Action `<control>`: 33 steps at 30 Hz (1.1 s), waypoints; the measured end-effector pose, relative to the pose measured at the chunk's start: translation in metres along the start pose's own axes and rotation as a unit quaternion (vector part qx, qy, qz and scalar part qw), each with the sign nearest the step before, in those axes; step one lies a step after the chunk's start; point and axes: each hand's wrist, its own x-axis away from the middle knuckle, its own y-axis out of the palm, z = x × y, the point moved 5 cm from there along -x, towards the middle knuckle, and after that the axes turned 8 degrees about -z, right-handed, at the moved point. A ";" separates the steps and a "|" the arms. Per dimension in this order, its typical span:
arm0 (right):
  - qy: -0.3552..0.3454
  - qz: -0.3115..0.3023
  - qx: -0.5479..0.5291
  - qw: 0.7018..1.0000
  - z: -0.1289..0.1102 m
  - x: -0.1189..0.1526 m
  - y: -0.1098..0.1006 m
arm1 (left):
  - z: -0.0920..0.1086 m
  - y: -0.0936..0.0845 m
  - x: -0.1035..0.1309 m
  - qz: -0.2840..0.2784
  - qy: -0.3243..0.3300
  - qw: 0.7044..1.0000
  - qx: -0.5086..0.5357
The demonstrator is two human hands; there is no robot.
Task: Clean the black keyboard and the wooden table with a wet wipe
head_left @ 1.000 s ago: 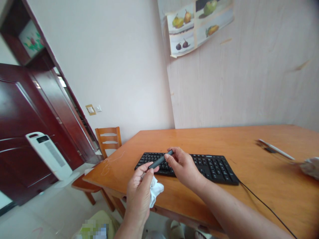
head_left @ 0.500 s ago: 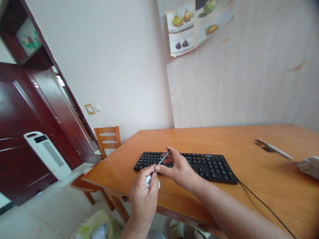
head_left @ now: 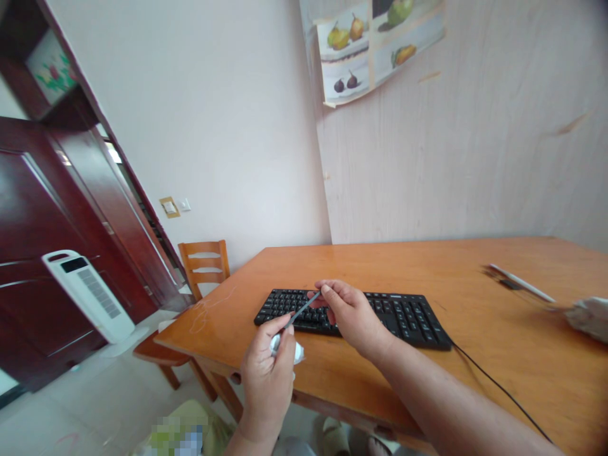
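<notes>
Between my two hands runs a thin dark grey stick [head_left: 303,309], slanting up to the right above a black keyboard [head_left: 408,320]. My left hand [head_left: 270,367] pinches the stick's lower end between thumb and fingers, and a crumpled white tissue-like piece [head_left: 297,353] shows in the same hand. The thumb and fingertips of my right hand [head_left: 349,313] close on the stick's upper end, over the keyboard's middle. Part of the keys is hidden behind this hand.
The keyboard lies on a wooden table [head_left: 475,380], its cable running to the front right. A white pen-like stick [head_left: 522,283] and a crumpled greyish bag [head_left: 589,316] lie at the right. A wooden chair [head_left: 204,263] stands beyond the left edge.
My right hand's thumb has moved up to the stick's upper end, away from my left hand. My left hand has shifted slightly left and down, and more of the stick and white piece shows.
</notes>
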 end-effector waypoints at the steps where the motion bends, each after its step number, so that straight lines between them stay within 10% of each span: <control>1: 0.009 0.001 -0.019 1.000 0.000 0.000 0.000 | -0.001 0.000 0.000 0.001 -0.015 1.000 0.015; 33: 0.076 -0.029 -0.209 0.974 0.007 0.004 0.001 | -0.019 0.008 -0.006 -0.054 -0.126 0.957 0.256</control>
